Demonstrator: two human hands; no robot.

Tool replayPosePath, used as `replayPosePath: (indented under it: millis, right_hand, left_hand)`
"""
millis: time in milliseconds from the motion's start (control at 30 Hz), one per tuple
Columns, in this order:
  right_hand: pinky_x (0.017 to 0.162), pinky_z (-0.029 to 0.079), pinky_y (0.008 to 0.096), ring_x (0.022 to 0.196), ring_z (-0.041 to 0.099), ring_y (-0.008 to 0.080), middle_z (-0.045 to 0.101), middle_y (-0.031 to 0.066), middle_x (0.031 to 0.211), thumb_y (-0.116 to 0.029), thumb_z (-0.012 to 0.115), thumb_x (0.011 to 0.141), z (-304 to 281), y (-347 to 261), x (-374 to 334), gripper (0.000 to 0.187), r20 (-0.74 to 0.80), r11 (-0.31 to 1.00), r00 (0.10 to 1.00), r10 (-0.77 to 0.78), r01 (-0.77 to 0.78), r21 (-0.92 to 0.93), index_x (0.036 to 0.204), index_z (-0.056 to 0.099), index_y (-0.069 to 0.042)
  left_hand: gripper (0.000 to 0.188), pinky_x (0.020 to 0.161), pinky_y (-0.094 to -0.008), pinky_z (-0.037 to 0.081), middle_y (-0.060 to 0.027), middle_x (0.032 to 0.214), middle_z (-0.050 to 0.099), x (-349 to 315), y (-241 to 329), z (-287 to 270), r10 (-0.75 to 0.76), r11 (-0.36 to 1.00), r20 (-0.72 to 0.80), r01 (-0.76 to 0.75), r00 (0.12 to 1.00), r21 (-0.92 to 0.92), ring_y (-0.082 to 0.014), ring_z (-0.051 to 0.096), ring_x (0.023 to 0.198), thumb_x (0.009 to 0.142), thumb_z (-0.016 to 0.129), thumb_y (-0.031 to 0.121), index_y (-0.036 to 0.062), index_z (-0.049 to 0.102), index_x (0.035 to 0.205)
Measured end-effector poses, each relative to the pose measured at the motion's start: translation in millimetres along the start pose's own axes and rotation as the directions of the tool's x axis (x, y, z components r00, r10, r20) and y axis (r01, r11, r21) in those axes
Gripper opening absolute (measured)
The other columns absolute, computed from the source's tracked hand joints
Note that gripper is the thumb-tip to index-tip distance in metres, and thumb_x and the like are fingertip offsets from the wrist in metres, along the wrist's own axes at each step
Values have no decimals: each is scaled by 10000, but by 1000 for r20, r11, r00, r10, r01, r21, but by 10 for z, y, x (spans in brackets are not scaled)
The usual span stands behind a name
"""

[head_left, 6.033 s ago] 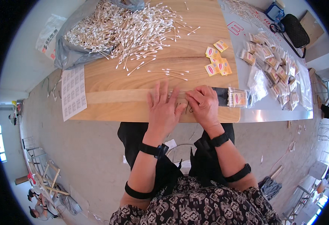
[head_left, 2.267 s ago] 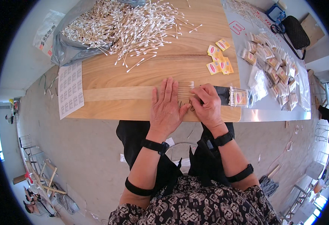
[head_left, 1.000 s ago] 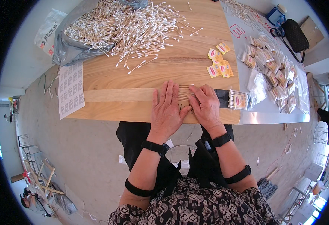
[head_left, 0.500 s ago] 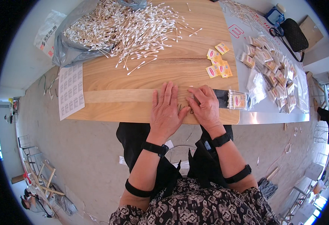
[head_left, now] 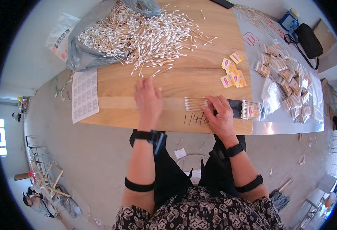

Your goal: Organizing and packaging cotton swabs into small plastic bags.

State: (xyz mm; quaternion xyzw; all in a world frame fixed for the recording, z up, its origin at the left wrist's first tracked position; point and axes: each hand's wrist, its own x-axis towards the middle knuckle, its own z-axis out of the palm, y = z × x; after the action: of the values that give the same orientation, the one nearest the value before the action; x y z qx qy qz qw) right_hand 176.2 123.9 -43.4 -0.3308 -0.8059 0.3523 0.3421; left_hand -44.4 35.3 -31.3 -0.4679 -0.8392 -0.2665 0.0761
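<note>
Row of cotton swabs (head_left: 194,104) laid on wooden table (head_left: 116,84), right end touched by half-curled right hand (head_left: 221,115). Left hand (head_left: 148,101), blurred, seen near loose swab pile (head_left: 149,36). Pinch of either hand cannot be told.

Looks like a makeshift hand-packing workshop. Judged by loose cotton swabs (head_left: 153,44) heaped at a grey plastic bag (head_left: 78,55) on a wooden table (head_left: 199,82), yellow cards (head_left: 234,73) close by, small packets (head_left: 285,74) piled on a silvery sheet (head_left: 291,127) alongside. Roughly finished: bare grey floor (head_left: 95,165), plain pale wall (head_left: 30,69), scattered scraps.
</note>
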Motion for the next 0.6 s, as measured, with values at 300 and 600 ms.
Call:
replayPosePath:
  millis: [300, 600]
  right_hand:
    - [705, 476, 406, 801, 573, 321, 560, 120, 838, -108, 713, 753, -1, -13, 0, 261, 3, 999, 1000, 4, -4, -35, 989, 628, -38]
    - [708, 479, 415, 806, 576, 337, 566, 131, 856, -80, 683, 765, -9, 60, -31, 238, -17, 999, 999, -35, 35, -18, 988, 624, -25]
  left_hand:
    - [87, 825, -460, 456, -165, 935, 613, 548, -365, 32, -179, 981, 136, 168, 974, 94, -367, 561, 959, 777, 569, 21, 35, 632, 836]
    - [59, 689, -469, 479, -180, 804, 644, 751, -201, 165, -58, 998, 151, 59, 987, 1, -383, 607, 794, 761, 572, 55, 29, 623, 750]
